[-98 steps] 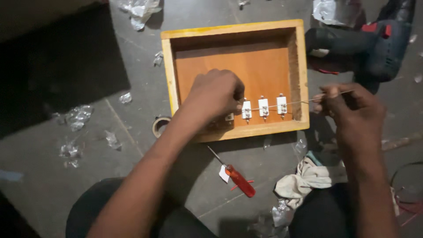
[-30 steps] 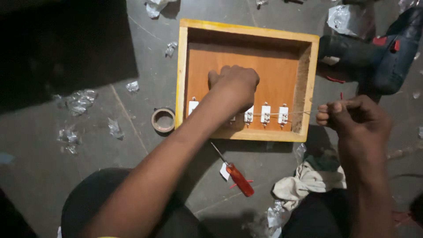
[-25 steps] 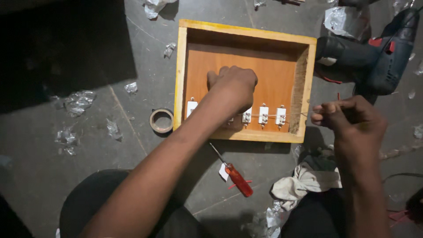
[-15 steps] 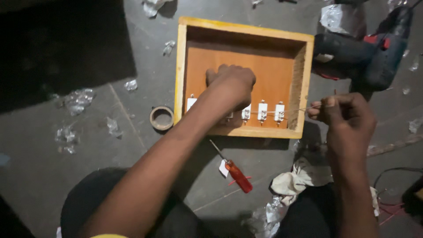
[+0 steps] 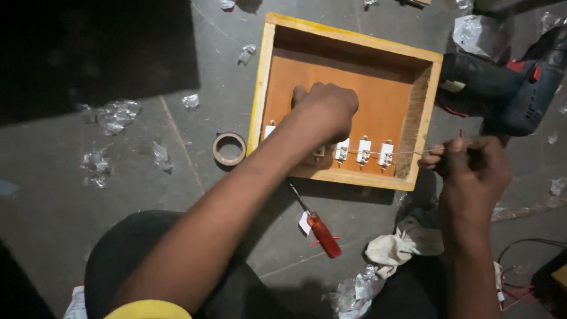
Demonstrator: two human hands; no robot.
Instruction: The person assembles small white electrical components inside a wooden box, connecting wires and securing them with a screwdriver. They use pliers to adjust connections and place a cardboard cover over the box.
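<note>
Hands first: your left hand (image 5: 323,112) is balled into a loose fist inside the wooden box (image 5: 261,82), knuckles down on the orange floor of it, right by the row of small white connectors (image 5: 363,152). It covers part of that row, so you can't really tell whether the fingers are pinching anything underneath. Your right hand (image 5: 472,168) sits just outside the box's right wall, fingers pressed together on a thin wire (image 5: 401,153) that runs level from your fingertips, across the wall, to the connectors.

Box itself is a shallow open tray with a pale yellow rim, sitting on the grey floor (image 5: 147,177) in front of your knees. Three connectors show clearly to the right of your fist and one more peeks out to the left of your forearm.

Other stuff around: a roll of tape (image 5: 229,149) just left of the box, a red-handled screwdriver (image 5: 319,227) on the floor below it, a crumpled white rag (image 5: 401,245) near your right forearm, and a dark power drill (image 5: 508,97) lying close beside the box's right side. Bits of clear plastic wrap (image 5: 115,115) are scattered on the left.
</note>
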